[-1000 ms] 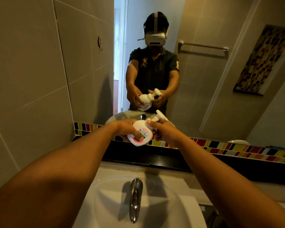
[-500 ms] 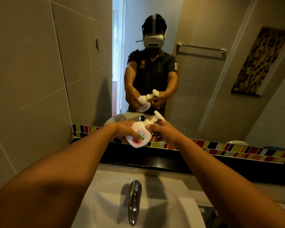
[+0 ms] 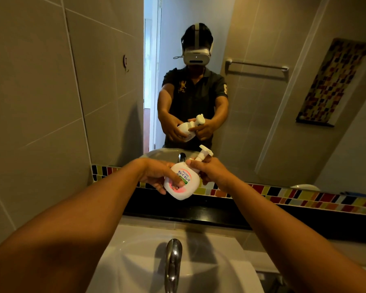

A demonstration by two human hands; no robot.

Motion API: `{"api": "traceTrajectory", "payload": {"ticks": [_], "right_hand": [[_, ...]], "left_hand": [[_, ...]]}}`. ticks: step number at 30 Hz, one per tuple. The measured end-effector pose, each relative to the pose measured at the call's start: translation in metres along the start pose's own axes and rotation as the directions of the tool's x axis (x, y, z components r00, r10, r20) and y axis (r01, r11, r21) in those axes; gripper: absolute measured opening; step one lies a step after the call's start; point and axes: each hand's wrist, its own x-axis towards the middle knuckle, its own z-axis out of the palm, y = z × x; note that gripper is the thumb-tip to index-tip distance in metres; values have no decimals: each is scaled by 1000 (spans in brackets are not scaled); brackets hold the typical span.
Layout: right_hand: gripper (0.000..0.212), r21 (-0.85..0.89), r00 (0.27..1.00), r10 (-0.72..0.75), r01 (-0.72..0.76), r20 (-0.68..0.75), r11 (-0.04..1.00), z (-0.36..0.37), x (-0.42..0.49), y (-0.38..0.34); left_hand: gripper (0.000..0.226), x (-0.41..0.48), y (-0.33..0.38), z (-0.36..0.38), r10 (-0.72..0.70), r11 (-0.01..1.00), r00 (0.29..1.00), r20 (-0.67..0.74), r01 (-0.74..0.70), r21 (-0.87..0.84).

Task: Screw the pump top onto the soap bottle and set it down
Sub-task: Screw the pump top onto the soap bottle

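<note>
I hold a white soap bottle (image 3: pixel 185 185) with a pink and green label out over the sink, tilted so its neck points up and to the right. My left hand (image 3: pixel 156 174) wraps the bottle's body from the left, thumb across the label. My right hand (image 3: pixel 209 172) is closed around the neck, at the collar of the white pump top (image 3: pixel 205 152). The pump head sticks out above my right fingers. The joint between collar and bottle is hidden by my fingers.
A white basin (image 3: pixel 199 261) with a chrome tap (image 3: pixel 173 263) lies below my arms. Behind it runs a black ledge (image 3: pixel 199 210) under a strip of coloured tiles (image 3: pixel 304 197). The mirror (image 3: pixel 262 123) above reflects the person and the bottle.
Both hands and the bottle have dropped a little lower over the ledge. The pump head has turned slightly between my right fingers. The grip of each hand is the same.
</note>
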Motion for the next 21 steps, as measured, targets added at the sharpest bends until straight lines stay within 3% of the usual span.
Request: {"api": "traceTrajectory", "payload": {"ticks": [7,12,18,21], "right_hand": [[17,-82,991,-90,82,-103,993,4,5,-2],[28,-170,976,-95,62,-194,984,3,12,1],[25,-101,948,-64,34,-311,994,0,15,11],[27,-103,944,-63,31,-324,994,-1,12,13]], "left_hand": [[42,8,3,10,83,996,992,-95,-82,19],[52,18,0,19,224,968,939,-262,-183,173],[61,28,-1,33,334,931,865,-374,-241,274],[61,28,0,32,297,944,898,-324,-224,244]]}}
